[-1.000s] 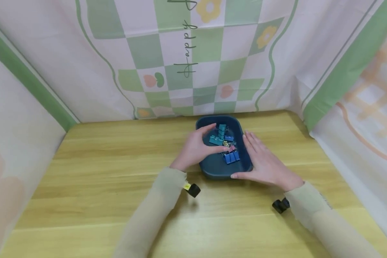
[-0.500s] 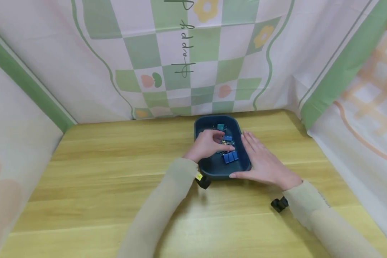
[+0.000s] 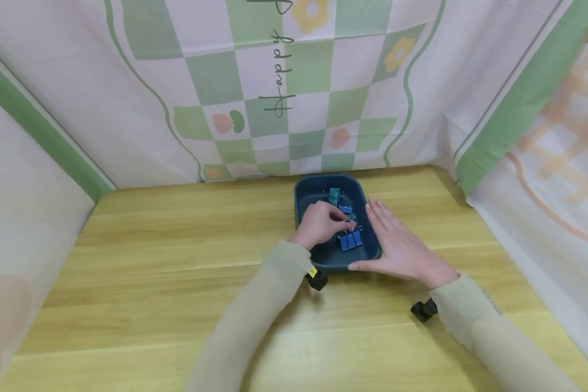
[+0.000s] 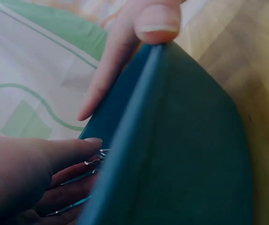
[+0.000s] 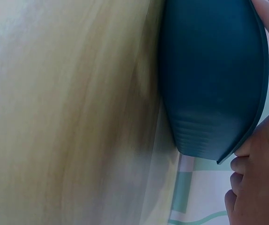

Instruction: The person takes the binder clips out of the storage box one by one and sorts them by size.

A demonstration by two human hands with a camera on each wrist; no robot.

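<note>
A dark blue-green tray (image 3: 300, 198) holds several binder clips. Inside it, my left hand (image 3: 320, 222) pinches a small clip between thumb and index finger; its wire handles (image 4: 93, 162) show by the fingertips in the left wrist view, its body mostly hidden. Just below those fingertips lies a large blue binder clip (image 3: 350, 241). A teal binder clip (image 3: 335, 195) and a smaller blue clip (image 3: 345, 209) lie farther back. With fingers straight along the right rim and thumb on the near corner, my right hand (image 3: 404, 247) rests against the tray.
The tray stands on a wooden table (image 3: 176, 283), close to its back edge. A checkered cloth curtain (image 3: 274, 130) hangs directly behind, and more cloth (image 3: 544, 228) closes off the right side.
My left hand has moved right and deeper into the tray, its spread thumb and fingers closing to a pinch on a small clip. The right hand stays at the rim.
</note>
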